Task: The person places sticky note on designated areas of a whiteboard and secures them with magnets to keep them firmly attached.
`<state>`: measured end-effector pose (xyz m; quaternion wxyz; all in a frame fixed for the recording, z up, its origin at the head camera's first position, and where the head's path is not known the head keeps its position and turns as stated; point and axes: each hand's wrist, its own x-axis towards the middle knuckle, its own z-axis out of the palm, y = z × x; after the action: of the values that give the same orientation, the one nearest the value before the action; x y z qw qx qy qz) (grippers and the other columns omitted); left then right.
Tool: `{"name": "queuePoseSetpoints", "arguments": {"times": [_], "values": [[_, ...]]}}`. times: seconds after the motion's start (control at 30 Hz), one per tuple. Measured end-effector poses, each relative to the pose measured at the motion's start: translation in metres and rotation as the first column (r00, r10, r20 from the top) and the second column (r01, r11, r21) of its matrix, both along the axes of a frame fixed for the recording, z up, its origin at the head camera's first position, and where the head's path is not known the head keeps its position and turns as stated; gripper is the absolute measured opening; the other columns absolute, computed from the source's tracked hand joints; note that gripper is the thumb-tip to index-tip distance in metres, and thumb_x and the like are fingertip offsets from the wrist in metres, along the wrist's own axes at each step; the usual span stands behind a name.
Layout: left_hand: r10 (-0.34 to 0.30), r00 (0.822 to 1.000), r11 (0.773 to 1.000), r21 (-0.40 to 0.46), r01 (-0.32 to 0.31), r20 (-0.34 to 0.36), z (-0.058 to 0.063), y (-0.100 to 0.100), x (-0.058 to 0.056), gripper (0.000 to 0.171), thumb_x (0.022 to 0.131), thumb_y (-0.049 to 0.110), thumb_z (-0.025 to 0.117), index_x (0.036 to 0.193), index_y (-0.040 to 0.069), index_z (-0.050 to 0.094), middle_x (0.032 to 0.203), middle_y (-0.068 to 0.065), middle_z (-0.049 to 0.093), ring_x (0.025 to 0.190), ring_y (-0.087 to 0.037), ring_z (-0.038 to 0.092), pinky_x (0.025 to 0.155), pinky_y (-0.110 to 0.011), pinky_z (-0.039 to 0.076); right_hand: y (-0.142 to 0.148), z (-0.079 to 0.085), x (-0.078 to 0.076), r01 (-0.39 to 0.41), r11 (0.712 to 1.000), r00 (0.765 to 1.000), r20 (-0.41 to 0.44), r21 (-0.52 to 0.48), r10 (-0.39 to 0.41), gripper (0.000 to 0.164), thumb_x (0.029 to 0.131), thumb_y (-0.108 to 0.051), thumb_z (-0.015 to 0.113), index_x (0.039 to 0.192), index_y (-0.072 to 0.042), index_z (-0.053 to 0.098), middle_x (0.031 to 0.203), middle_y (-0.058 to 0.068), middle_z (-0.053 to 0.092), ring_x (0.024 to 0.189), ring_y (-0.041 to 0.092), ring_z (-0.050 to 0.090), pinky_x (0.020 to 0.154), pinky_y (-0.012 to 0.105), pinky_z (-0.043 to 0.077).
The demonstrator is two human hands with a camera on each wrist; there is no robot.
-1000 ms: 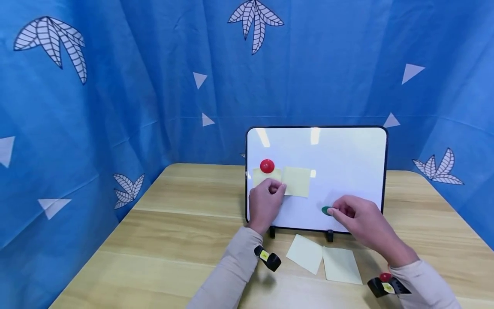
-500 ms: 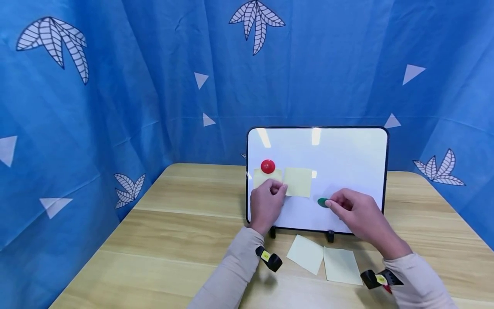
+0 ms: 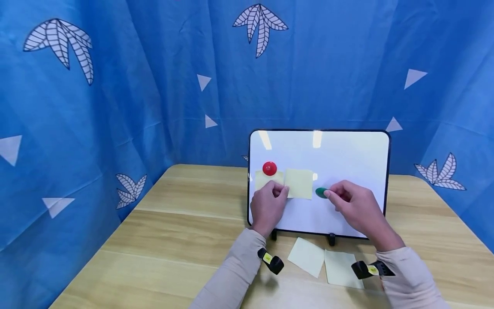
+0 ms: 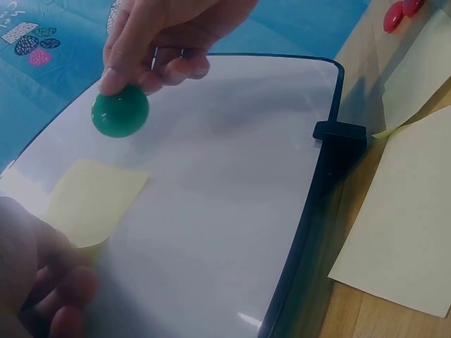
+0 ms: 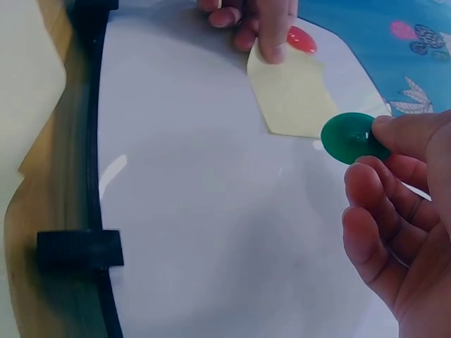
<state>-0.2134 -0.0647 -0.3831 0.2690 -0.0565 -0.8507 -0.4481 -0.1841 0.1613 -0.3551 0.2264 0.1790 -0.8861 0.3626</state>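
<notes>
A small whiteboard stands on the table in black feet. My left hand pinches the lower left corner of a yellow sticky note against the board; the note's right part shows bare in the head view. Just right of that note, my right hand holds a round green magnet between thumb and fingers, apart from the note. At the board's left, a red magnet sits on the top edge of another sticky note, which my left hand partly covers.
Two pale sticky notes, one tilted and one at its right, lie on the wooden table before the board. Red magnets show at the left wrist view's top right corner. A blue curtain hangs behind.
My right hand has moved up and slightly left with the green magnet, closer to the note. The left hand stays at the note's corner. The head view has shifted slightly.
</notes>
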Motion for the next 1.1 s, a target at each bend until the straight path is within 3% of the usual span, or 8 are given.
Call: {"name": "queuePoseSetpoints", "arguments": {"times": [0.27,0.73,1.1], "values": [[0.020,0.999,0.999,-0.030,-0.021,-0.031,0.000,-0.001,0.000,0.015,0.092,0.032,0.074,0.086,0.018,0.071,0.071,0.012,0.064,0.063,-0.005,0.056,0.058,-0.026,0.044,-0.008,0.007,-0.004,0.011,1.000,1.000,-0.003,-0.025,-0.011,0.018,0.098,-0.029,0.067,0.098,-0.011,0.067,0.079,0.004,0.065,0.067,0.020,0.057,0.053,0.027,0.044],[0.028,1.000,0.999,-0.028,-0.028,-0.003,-0.001,-0.003,0.001,0.017,0.092,0.035,0.073,0.083,0.020,0.071,0.065,0.016,0.059,0.060,-0.003,0.054,0.058,-0.028,0.042,-0.026,0.015,-0.013,-0.013,0.997,1.000,0.000,-0.080,0.013,0.020,0.098,-0.032,0.067,0.099,-0.013,0.067,0.082,0.005,0.068,0.068,0.020,0.061,0.056,0.029,0.047],[0.041,0.999,0.998,-0.048,-0.040,0.021,0.004,-0.007,-0.001,0.019,0.092,0.037,0.071,0.082,0.022,0.070,0.063,0.018,0.058,0.062,-0.003,0.054,0.056,-0.028,0.043,-0.033,0.021,-0.013,-0.014,0.992,1.000,0.011,-0.126,0.016,0.026,0.099,-0.037,0.064,0.103,-0.011,0.068,0.087,0.006,0.070,0.070,0.021,0.063,0.061,0.028,0.051]]}}
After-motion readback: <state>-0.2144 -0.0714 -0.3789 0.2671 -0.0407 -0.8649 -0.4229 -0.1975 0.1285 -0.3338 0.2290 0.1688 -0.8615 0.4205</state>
